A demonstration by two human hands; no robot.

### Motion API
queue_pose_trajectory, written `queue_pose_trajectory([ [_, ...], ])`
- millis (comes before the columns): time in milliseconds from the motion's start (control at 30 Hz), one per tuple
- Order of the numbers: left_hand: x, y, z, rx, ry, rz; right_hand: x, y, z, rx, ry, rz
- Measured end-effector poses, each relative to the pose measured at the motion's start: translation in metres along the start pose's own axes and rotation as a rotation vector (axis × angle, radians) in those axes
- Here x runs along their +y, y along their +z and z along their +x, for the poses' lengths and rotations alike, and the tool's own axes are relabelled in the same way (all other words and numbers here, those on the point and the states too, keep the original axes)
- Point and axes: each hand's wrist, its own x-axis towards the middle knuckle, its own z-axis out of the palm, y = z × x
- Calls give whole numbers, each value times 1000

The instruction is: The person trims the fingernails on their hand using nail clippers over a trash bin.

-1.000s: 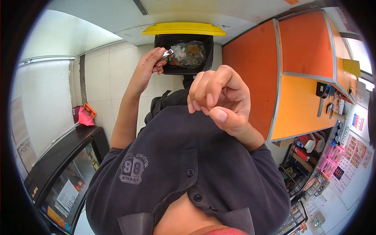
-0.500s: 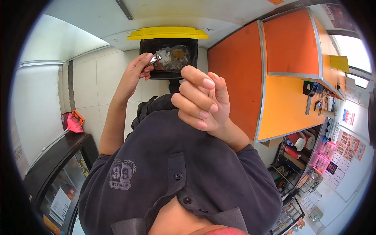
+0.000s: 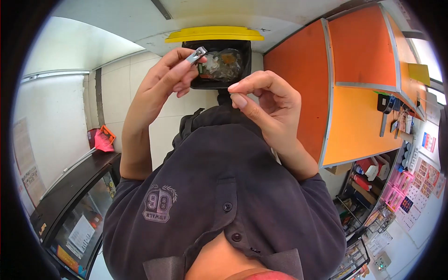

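Note:
A silver nail clipper (image 3: 197, 54) is held between the thumb and fingers of my left hand (image 3: 170, 77), its head pointing up and right. This hand is beside the left edge of an open black bin (image 3: 246, 70). My right hand (image 3: 273, 100) is at the bin's lower right, thumb and index fingertip nearly together in a pinch and the other fingers curled. Anything between those tips is too small to make out. Inside the bin lies crumpled clear plastic (image 3: 226, 65) with some brownish matter.
The bin's yellow lid (image 3: 214, 34) stands against the wall behind it. Orange cabinet panels (image 3: 298, 84) rise on the right. A dark glass-fronted cabinet (image 3: 79, 196) and a pink broom head (image 3: 103, 140) are on the left. Shelves with pink baskets (image 3: 399, 189) stand at far right.
My right hand has turned from loosely curled fingers, nails showing, to a thumb-and-index pinch. The left hand with the nail clipper has tilted, showing more of the clipper. The view has shifted slightly.

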Motion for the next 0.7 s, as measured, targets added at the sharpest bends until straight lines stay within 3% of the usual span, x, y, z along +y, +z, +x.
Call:
queue_pose_trajectory([
  [100,11,5,-6,-91,73,113,2,-5,0,-1,-16,-169],
  [233,31,1,-7,-247,-102,121,1,-12,0,-19,-7,-331],
  [400,37,-4,5,-346,-173,226,-11,-26,7,-213,-3,-581],
  [500,34,-7,13,-407,-232,281,-3,-30,8,-226,53,-482],
  [700,28,-9,25,-497,-303,326,-14,-31,20,-329,410,-356],
])
